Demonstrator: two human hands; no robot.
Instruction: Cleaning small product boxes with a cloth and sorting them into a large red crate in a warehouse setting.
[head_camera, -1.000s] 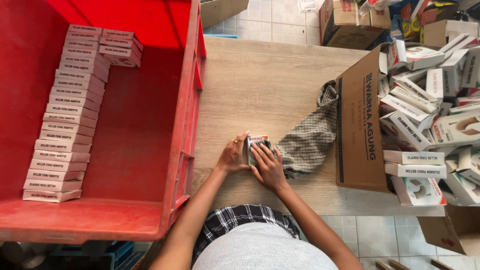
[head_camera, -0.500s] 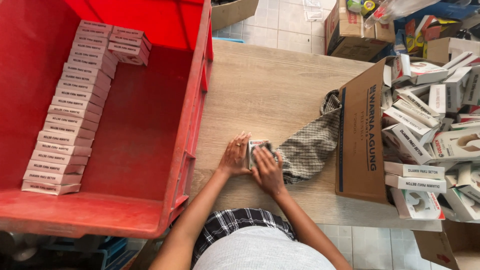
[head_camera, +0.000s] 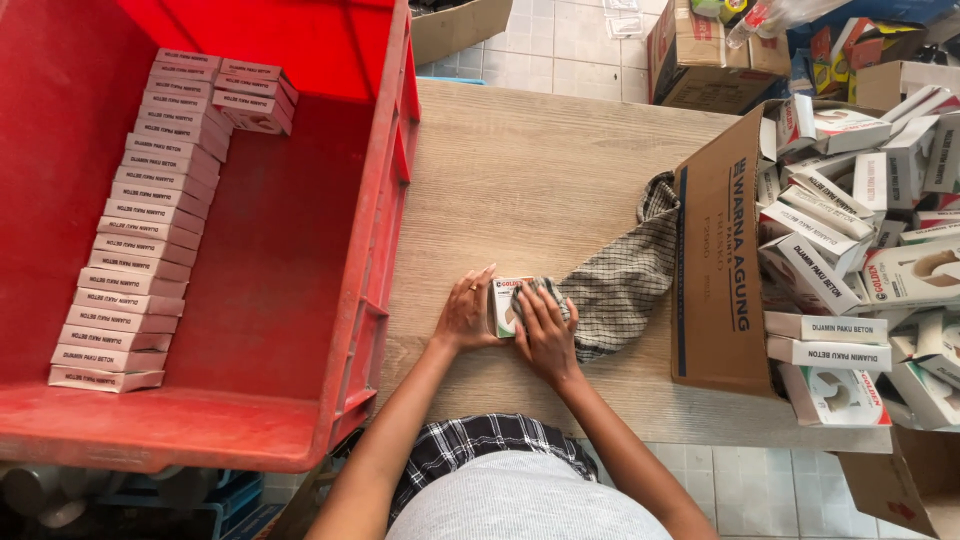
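A small white box (head_camera: 503, 303) lies flat on the wooden table (head_camera: 540, 170) near its front edge. My left hand (head_camera: 467, 314) holds the box by its left side. My right hand (head_camera: 545, 330) presses one end of a grey checked cloth (head_camera: 622, 282) onto the top of the box. The cloth trails off to the right toward an open cardboard carton (head_camera: 714, 250).
A big red crate (head_camera: 330, 240) at the left holds a long row of stacked small boxes (head_camera: 140, 215) along its left side. The carton at the right is heaped with several loose white boxes (head_camera: 850, 240). More cartons (head_camera: 700, 50) stand on the tiled floor beyond.
The view has shifted slightly. My right hand with the cloth has slid a little over the box top. My left hand stays on the box.
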